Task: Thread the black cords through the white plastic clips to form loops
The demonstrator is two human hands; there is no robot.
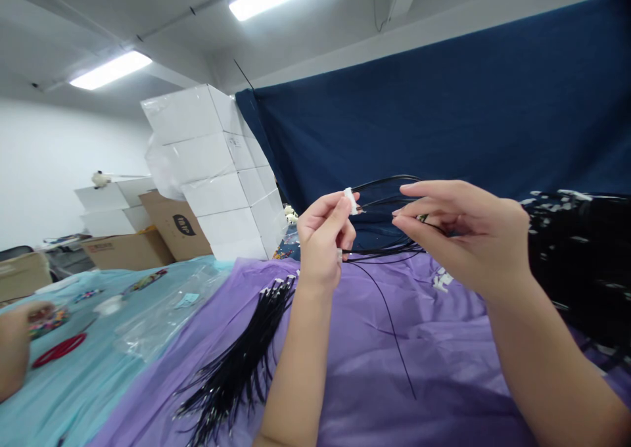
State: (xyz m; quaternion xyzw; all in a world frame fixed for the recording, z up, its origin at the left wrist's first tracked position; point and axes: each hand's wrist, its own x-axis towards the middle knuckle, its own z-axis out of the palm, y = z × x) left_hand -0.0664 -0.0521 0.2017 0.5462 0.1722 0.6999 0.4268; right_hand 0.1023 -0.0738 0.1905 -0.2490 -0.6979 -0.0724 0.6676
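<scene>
In the head view, my left hand [323, 230] is closed, with thumb and fingers pinching a small white plug connector [351, 200]. Several black wires [382, 184] run from this connector toward the right. Lower in the same hand, a second white end shows at the palm, with more black wires leading from it. One loose wire hangs down over the purple cloth. My right hand [458, 227] is just right of the connector, thumb and middle fingertip together, index finger raised. A black wire shows between its fingers; the exact grip is partly hidden.
On the purple cloth [394, 348] lies a bundle of black cables [241, 355]. A dark heap of cables [582, 263] with white connectors is at right. White boxes [221, 190] stand stacked behind. Another person's hand [20, 342] is at left, near a red cord [59, 350].
</scene>
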